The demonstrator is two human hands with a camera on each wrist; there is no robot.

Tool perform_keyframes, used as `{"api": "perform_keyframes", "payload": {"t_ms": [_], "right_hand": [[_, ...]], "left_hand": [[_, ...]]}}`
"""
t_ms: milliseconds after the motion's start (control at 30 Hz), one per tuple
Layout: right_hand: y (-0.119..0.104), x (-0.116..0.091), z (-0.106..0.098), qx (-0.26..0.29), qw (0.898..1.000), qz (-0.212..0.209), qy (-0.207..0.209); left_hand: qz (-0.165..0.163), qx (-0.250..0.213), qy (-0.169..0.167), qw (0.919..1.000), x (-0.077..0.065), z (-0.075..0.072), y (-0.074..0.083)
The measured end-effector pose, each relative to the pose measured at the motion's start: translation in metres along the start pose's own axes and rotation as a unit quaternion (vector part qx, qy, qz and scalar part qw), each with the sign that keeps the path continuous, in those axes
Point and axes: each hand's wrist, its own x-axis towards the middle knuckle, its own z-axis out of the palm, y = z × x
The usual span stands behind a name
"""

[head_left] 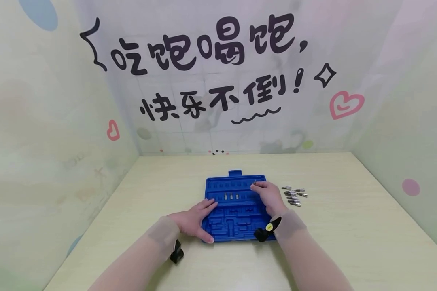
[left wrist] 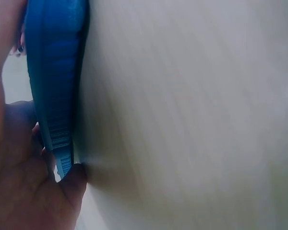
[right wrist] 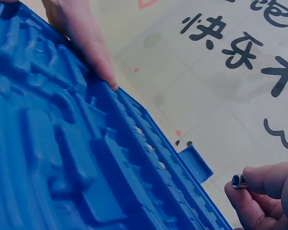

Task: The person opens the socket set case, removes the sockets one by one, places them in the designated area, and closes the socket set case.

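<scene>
A blue plastic tool case (head_left: 218, 178) lies opened flat on the table, with moulded slots and recesses inside. My left hand (head_left: 194, 220) rests along its left side, fingers spread on the rim and thumb at the near left corner; in the left wrist view this hand (left wrist: 33, 191) lies against the case's side wall (left wrist: 55, 91). At the far right part of the case, my right hand (head_left: 271, 196) pinches a small metal bit socket (right wrist: 238, 181) between thumb and fingertips, its hollow end showing. Three bit sockets (head_left: 231, 196) stand in the second row of slots.
Several loose bit sockets (head_left: 294, 198) lie in a group on the table (head_left: 349, 226), right of the case. A latch tab (head_left: 234, 173) sticks out from the case's far edge. Behind the table stands a wall (head_left: 189, 133) with lettering, and side panels flank it.
</scene>
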Motion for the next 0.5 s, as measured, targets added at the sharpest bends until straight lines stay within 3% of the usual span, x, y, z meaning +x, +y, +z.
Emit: {"api": "perform_keyframes", "payload": {"t_ms": [200, 500], "right_hand": [[-0.004, -0.003, -0.018, -0.019, 1.000, 0.011, -0.016], [0.000, -0.005, -0.052, -0.072, 0.997, -0.014, -0.030]], "left_hand": [[0.000, -0.003, -0.001, 1.0000, -0.001, 0.000, -0.001], [0.003, -0.002, -0.001, 1.0000, 0.000, 0.000, -0.001]]}}
